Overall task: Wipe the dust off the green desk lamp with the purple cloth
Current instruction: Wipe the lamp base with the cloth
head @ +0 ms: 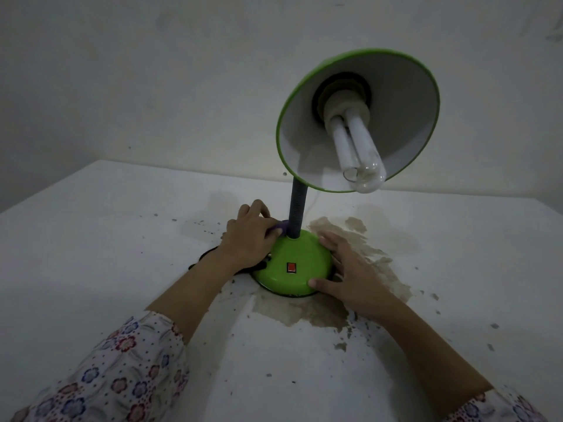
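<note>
The green desk lamp stands on a white table (122, 239), its round green base (292, 254) bearing a red switch. A dark flexible neck (297, 208) rises to the green shade (359, 117), which tilts toward me and shows a white bulb. My left hand (246, 239) holds the purple cloth (278, 229) against the back left of the base, beside the neck; only a small part of the cloth shows. My right hand (350, 269) rests on the base's right side, fingers spread and thumb at the front rim.
A brown stain (320, 312) with peeled patches spreads over the table around and to the right of the base. Dark specks lie scattered on the surface. A black cord (207, 255) runs out from under my left wrist. A pale wall stands close behind.
</note>
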`<action>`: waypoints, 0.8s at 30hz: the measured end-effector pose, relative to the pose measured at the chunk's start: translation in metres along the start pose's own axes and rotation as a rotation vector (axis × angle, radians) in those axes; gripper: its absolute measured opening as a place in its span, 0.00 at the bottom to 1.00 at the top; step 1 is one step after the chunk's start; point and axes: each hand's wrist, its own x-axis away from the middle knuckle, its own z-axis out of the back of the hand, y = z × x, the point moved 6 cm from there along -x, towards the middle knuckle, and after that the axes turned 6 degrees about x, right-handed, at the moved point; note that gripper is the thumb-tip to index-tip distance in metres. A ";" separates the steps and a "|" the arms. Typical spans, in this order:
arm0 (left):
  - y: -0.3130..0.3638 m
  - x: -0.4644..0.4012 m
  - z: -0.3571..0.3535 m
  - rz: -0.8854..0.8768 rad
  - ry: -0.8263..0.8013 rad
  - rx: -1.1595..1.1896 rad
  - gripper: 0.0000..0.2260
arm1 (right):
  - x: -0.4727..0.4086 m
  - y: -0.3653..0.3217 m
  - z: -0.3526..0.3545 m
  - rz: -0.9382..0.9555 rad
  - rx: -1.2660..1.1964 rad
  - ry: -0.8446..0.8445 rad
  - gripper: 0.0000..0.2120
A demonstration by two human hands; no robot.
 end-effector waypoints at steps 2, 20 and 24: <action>0.002 0.001 -0.002 -0.046 -0.011 -0.006 0.14 | 0.000 0.000 0.001 0.005 0.007 0.003 0.42; 0.038 0.025 -0.009 -0.249 0.044 -0.072 0.13 | 0.000 -0.002 -0.001 0.010 -0.012 0.016 0.42; 0.040 0.018 -0.011 -0.186 0.043 -0.063 0.13 | -0.001 -0.001 -0.001 0.016 -0.001 0.013 0.42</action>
